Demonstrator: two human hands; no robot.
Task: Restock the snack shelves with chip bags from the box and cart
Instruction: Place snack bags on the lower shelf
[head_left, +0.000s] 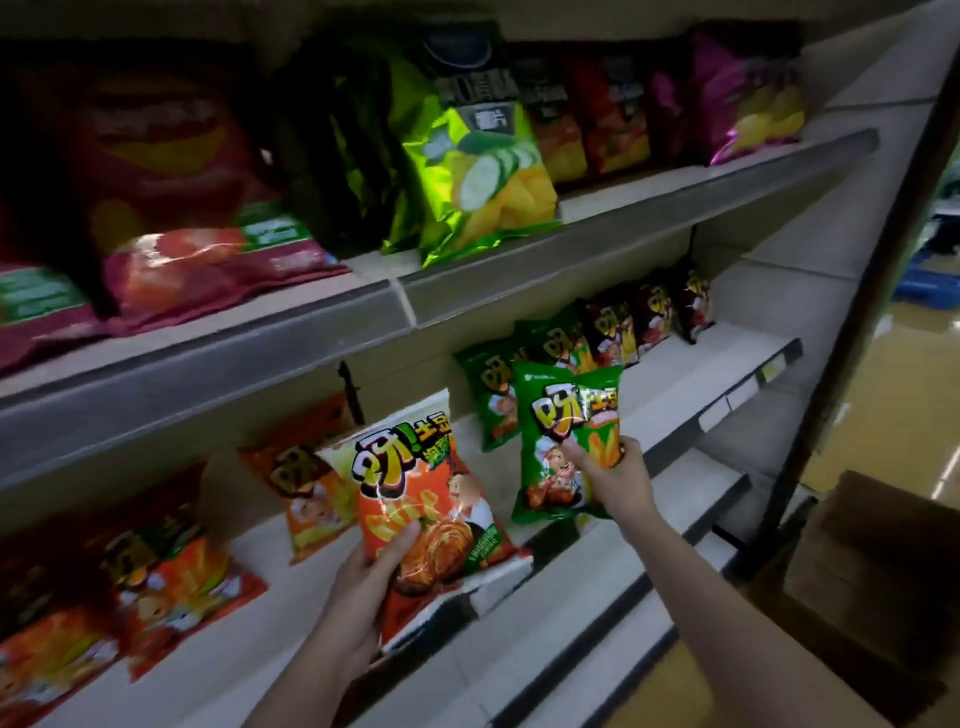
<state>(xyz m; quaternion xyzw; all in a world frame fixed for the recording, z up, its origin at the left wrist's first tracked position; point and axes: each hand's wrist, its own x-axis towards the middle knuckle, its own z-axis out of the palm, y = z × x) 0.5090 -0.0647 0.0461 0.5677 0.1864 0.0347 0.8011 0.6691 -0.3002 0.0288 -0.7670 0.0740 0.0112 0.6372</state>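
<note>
Orange-and-white chip bag (423, 499) is held upright at the front edge of the lower shelf (691, 415) — the left hand (363, 587) grasps its lower left corner, thumb across the face. Right hand (618, 478) clasps a green chip bag (561, 436) by its lower right side, raised just in front of a row of matching green bags (491, 395) standing on that shelf. Brown cardboard box (872, 566) sits at lower right — contents not discernible.

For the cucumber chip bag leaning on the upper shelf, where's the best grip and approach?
Likely the cucumber chip bag is best pinched at its flat upper seal, coming from the front: it stands at the upper shelf lip, neighbours crowd both sides, and its body is puffy.
</note>
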